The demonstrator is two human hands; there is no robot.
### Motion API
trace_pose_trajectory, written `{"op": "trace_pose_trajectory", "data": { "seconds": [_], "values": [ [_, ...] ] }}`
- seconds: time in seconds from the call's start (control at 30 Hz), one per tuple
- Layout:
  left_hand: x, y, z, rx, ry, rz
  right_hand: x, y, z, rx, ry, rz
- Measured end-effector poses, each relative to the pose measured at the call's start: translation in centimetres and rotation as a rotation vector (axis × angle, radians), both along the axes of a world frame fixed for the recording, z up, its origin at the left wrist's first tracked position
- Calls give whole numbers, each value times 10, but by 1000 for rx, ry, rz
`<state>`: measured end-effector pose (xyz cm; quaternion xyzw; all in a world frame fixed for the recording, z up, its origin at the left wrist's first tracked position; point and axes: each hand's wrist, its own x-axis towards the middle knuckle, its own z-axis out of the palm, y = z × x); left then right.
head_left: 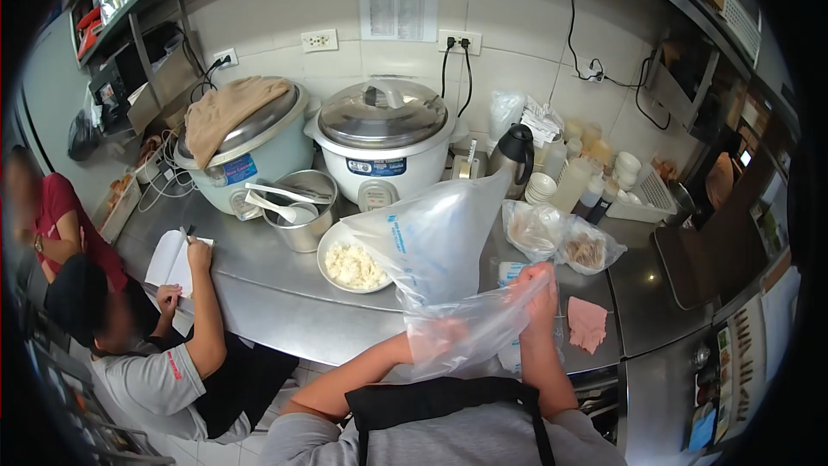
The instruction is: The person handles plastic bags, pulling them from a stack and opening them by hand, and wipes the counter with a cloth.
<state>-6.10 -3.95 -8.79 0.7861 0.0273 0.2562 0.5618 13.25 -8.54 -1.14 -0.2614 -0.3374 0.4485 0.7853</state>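
Observation:
A large translucent plastic bag (440,242) with blue print spreads over the counter between my arms. My left hand (442,334) is behind or inside the bag's lower part, seen only dimly through the film, its fingers unclear. Higher and to the right, my right hand (539,285) is closed on the bag's gathered edge. A white bowl of rice (355,267) stands left of the bag, its right rim partly covered by it. Blue-printed plastic packaging (511,273) lies behind my right hand, and a pink cloth (586,324) is to its right.
Two rice cookers (384,134) stand at the back, with a metal pot (302,211) holding white utensils before them. Filled plastic bags (589,244), a black-topped jug (512,155) and bottles are at right. At left, a person (164,371) writes in a notebook (175,261); another person stands behind.

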Motion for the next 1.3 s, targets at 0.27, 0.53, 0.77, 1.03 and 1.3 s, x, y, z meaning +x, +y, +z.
{"op": "trace_pose_trajectory", "data": {
  "seconds": [0.27, 0.53, 0.77, 1.03, 1.3],
  "values": [
    [-35, 1, 93, 23, -456, -33, 6, 18, -48, -479, -109, 316],
    [-52, 38, 121, -1090, -881, -129, 15, 44, 39, 130, 229, 720],
    [-23, 113, 62, -1465, -930, 398, 19, 154, 83, -384, -123, 483],
    [0, 57, -73, -1256, -175, 756, 26, 115, -165, -910, -48, 324],
    [8, 64, -80, -1157, -3, 730, 24, 120, -172, -874, -421, -119]
  ]
}}
